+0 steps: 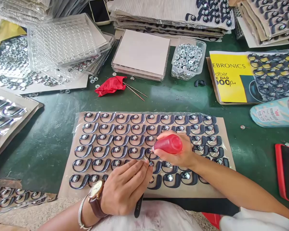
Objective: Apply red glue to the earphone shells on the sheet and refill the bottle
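A cardboard sheet (pixel 67 186) under clear plastic lies in front of me, covered with rows of dark curved ear-hook parts (pixel 103 140), each with a shiny round disc. My right hand (pixel 180 155) is closed around a small red squeeze bottle (pixel 168 144), its tip pointing left and down at a part in the fifth row. My left hand (pixel 126 187), with a watch on its wrist, pinches a thin dark stick-like tool (pixel 138 207) whose upper end meets the bottle tip over that same part.
On the green table lie a clear tub of metal washers (pixel 188 59), a red cloth (pixel 110 86) with thin sticks, stacked clear trays (pixel 62 41), a white board stack (pixel 142 53), a yellow printed box (pixel 228 77), a phone (pixel 100 11) and more filled sheets at left and back.
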`<state>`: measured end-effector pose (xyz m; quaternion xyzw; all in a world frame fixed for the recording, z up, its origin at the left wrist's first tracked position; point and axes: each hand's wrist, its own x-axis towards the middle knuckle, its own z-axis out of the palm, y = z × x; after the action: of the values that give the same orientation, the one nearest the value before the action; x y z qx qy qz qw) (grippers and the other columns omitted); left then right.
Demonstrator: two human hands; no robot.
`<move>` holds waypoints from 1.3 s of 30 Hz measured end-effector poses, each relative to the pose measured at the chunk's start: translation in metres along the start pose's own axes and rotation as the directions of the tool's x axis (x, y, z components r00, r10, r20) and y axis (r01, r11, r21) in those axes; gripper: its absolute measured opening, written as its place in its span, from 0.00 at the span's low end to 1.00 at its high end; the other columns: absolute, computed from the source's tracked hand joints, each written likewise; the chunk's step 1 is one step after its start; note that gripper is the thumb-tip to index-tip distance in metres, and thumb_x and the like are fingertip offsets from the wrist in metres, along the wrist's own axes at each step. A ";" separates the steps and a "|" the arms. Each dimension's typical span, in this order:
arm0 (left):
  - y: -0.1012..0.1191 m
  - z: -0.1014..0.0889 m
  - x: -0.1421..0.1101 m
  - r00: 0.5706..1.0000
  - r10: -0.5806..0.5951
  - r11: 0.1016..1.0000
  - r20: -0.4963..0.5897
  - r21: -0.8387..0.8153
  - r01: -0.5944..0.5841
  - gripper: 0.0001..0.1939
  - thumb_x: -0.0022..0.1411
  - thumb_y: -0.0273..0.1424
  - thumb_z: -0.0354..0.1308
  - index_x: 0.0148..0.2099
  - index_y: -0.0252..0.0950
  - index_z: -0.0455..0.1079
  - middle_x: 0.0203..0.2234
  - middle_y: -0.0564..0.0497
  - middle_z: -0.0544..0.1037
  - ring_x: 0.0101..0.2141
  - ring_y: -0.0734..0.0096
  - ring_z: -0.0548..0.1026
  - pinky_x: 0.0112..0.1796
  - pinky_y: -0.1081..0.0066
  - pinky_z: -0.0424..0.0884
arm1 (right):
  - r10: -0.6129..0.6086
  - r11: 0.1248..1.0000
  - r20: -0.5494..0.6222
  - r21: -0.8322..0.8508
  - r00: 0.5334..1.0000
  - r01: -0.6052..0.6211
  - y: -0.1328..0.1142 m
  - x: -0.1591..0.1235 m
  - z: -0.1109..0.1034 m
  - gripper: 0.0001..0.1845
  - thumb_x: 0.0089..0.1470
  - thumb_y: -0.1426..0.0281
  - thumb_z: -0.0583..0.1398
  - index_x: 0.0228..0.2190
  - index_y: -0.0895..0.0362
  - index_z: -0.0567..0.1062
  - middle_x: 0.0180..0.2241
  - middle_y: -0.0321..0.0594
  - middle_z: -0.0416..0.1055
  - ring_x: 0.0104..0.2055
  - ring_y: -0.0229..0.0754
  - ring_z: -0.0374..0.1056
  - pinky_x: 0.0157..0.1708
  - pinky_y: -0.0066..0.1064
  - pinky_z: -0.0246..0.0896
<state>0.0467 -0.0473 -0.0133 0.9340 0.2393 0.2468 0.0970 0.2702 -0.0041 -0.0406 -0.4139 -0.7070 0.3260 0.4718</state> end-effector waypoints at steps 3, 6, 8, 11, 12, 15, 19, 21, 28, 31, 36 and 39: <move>0.002 0.001 0.000 1.000 0.008 1.000 0.004 0.000 -0.008 0.17 0.69 0.21 0.46 0.48 0.22 0.75 0.42 0.39 0.82 0.44 0.58 0.80 0.44 0.62 0.78 | -0.026 0.999 0.002 -0.020 1.000 0.026 0.000 0.000 0.000 0.10 0.51 0.65 0.68 0.34 0.56 0.75 0.28 0.36 0.77 0.27 0.36 0.74 0.27 0.25 0.71; 0.002 0.000 0.000 1.000 0.008 1.000 0.002 -0.003 -0.008 0.17 0.68 0.21 0.46 0.48 0.22 0.75 0.42 0.39 0.82 0.44 0.57 0.79 0.44 0.61 0.78 | -0.020 0.999 -0.007 -0.045 1.000 0.020 0.001 0.000 0.001 0.08 0.53 0.65 0.67 0.33 0.56 0.76 0.29 0.36 0.77 0.26 0.36 0.74 0.28 0.25 0.71; 0.002 0.000 0.000 1.000 0.004 1.000 0.004 -0.010 -0.004 0.16 0.68 0.21 0.47 0.48 0.21 0.75 0.42 0.39 0.82 0.44 0.57 0.79 0.44 0.61 0.78 | -0.024 0.997 -0.026 -0.068 0.999 0.022 0.001 0.000 0.001 0.08 0.52 0.66 0.67 0.32 0.56 0.76 0.29 0.36 0.77 0.26 0.36 0.74 0.28 0.26 0.72; 0.002 0.000 0.000 1.000 0.001 1.000 0.011 -0.016 -0.001 0.16 0.68 0.21 0.47 0.48 0.22 0.75 0.42 0.39 0.81 0.44 0.57 0.79 0.44 0.61 0.78 | -0.019 0.997 -0.040 -0.073 0.999 0.016 0.001 0.000 0.001 0.08 0.52 0.66 0.68 0.31 0.56 0.76 0.28 0.36 0.77 0.26 0.36 0.73 0.28 0.26 0.72; 0.001 0.000 -0.001 1.000 0.000 1.000 0.011 -0.015 0.000 0.16 0.68 0.21 0.47 0.48 0.22 0.75 0.42 0.39 0.81 0.45 0.57 0.79 0.44 0.61 0.78 | -0.015 0.998 -0.048 -0.067 0.999 0.012 0.000 0.000 0.001 0.08 0.52 0.65 0.68 0.32 0.56 0.76 0.28 0.36 0.77 0.26 0.36 0.73 0.27 0.26 0.72; 0.001 0.000 -0.001 1.000 0.001 1.000 0.019 -0.002 -0.001 0.15 0.68 0.22 0.48 0.49 0.22 0.75 0.43 0.40 0.81 0.45 0.58 0.79 0.45 0.61 0.77 | -0.008 0.998 -0.094 -0.062 0.996 0.002 -0.001 0.001 0.000 0.08 0.53 0.64 0.67 0.30 0.56 0.76 0.27 0.37 0.77 0.25 0.37 0.73 0.25 0.26 0.70; 0.001 0.000 0.000 1.000 -0.009 1.000 0.008 -0.006 0.009 0.14 0.68 0.22 0.50 0.48 0.23 0.75 0.43 0.40 0.81 0.46 0.59 0.79 0.46 0.61 0.77 | 0.063 0.994 -0.099 -0.080 0.993 -0.071 -0.002 0.002 -0.002 0.09 0.54 0.64 0.65 0.26 0.56 0.77 0.25 0.37 0.76 0.23 0.36 0.72 0.23 0.28 0.68; 0.001 0.000 0.000 1.000 -0.016 1.000 0.000 -0.013 0.016 0.14 0.67 0.22 0.51 0.48 0.23 0.75 0.43 0.40 0.81 0.45 0.58 0.79 0.46 0.61 0.76 | 0.088 0.992 -0.087 -0.087 0.992 -0.096 -0.001 0.003 -0.001 0.10 0.54 0.64 0.65 0.25 0.56 0.77 0.24 0.37 0.76 0.23 0.37 0.71 0.23 0.28 0.68; -0.001 0.000 -0.001 1.000 -0.014 0.999 -0.005 -0.029 0.013 0.13 0.67 0.22 0.51 0.48 0.23 0.75 0.42 0.40 0.81 0.46 0.59 0.78 0.49 0.62 0.75 | 0.107 0.993 -0.057 -0.037 0.993 -0.110 0.000 0.004 0.002 0.11 0.53 0.62 0.67 0.26 0.57 0.77 0.25 0.37 0.76 0.23 0.36 0.71 0.25 0.27 0.68; -0.002 -0.001 -0.001 1.000 -0.025 0.998 -0.004 -0.052 0.025 0.13 0.67 0.22 0.51 0.49 0.23 0.74 0.42 0.41 0.81 0.46 0.61 0.78 0.49 0.63 0.75 | 0.114 0.990 -0.049 -0.080 0.992 -0.118 -0.001 0.004 0.000 0.13 0.55 0.62 0.65 0.25 0.57 0.77 0.24 0.36 0.76 0.23 0.36 0.71 0.26 0.27 0.67; -0.006 -0.002 0.003 0.997 -0.077 0.992 -0.013 -0.102 0.075 0.12 0.66 0.22 0.52 0.48 0.25 0.74 0.40 0.42 0.81 0.43 0.63 0.79 0.46 0.65 0.76 | 0.160 0.977 -0.046 -0.134 0.986 -0.165 -0.003 0.004 -0.005 0.13 0.56 0.62 0.63 0.24 0.57 0.75 0.23 0.37 0.75 0.23 0.37 0.70 0.26 0.29 0.67; -0.008 -0.004 0.006 0.994 -0.101 0.986 -0.029 -0.133 0.096 0.11 0.65 0.22 0.54 0.47 0.26 0.73 0.39 0.44 0.81 0.41 0.65 0.79 0.44 0.66 0.77 | 0.168 0.979 -0.050 -0.108 0.985 -0.172 -0.004 0.004 -0.005 0.13 0.55 0.62 0.63 0.23 0.56 0.74 0.23 0.37 0.75 0.22 0.37 0.69 0.24 0.28 0.66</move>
<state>0.0459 -0.0370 -0.0101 0.9081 0.2700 0.2736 0.1661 0.2732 -0.0022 -0.0341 -0.5050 -0.6766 0.3165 0.4325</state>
